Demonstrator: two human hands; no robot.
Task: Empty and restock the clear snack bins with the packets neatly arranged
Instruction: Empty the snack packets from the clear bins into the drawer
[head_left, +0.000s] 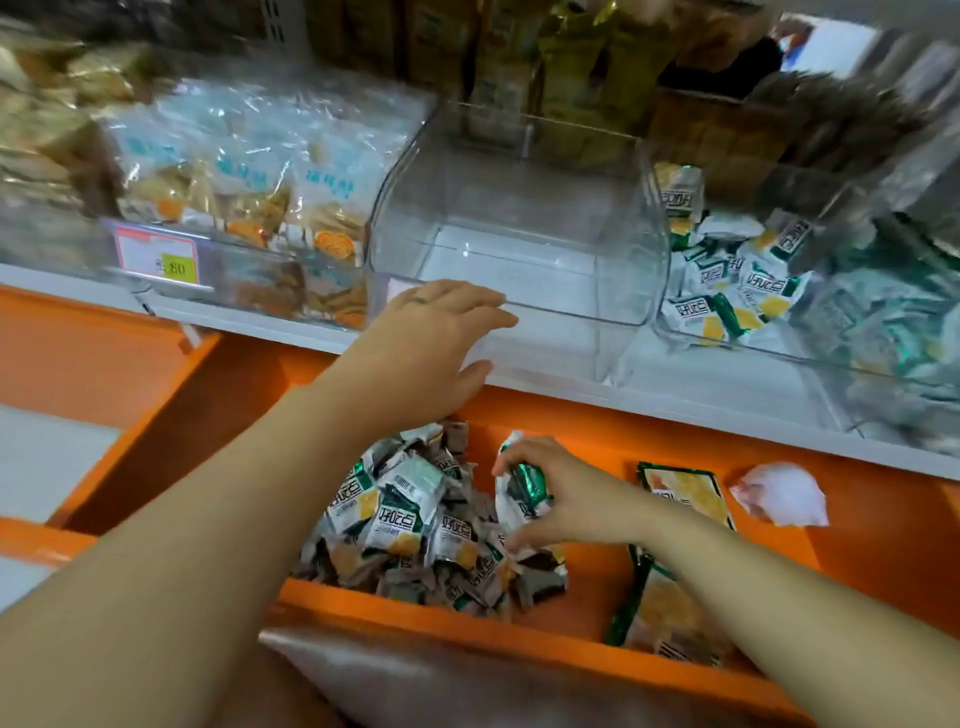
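Observation:
An empty clear bin (519, 218) stands on the white shelf (675, 395) in the middle. My left hand (436, 332) rests on the bin's front lip with its fingers straight. Below, in the orange drawer (415, 613), lies a heap of small white-and-green snack packets (410, 525). My right hand (561, 493) grips a few of these packets (519, 493) at the heap's right side.
A clear bin of blue biscuit bags (249, 192) with a price tag (156, 254) stands to the left. On the right, another clear bin (779, 291) holds several white-and-green packets. Two larger green bags (680, 493) and a crumpled white wrapper (779, 493) lie in the drawer.

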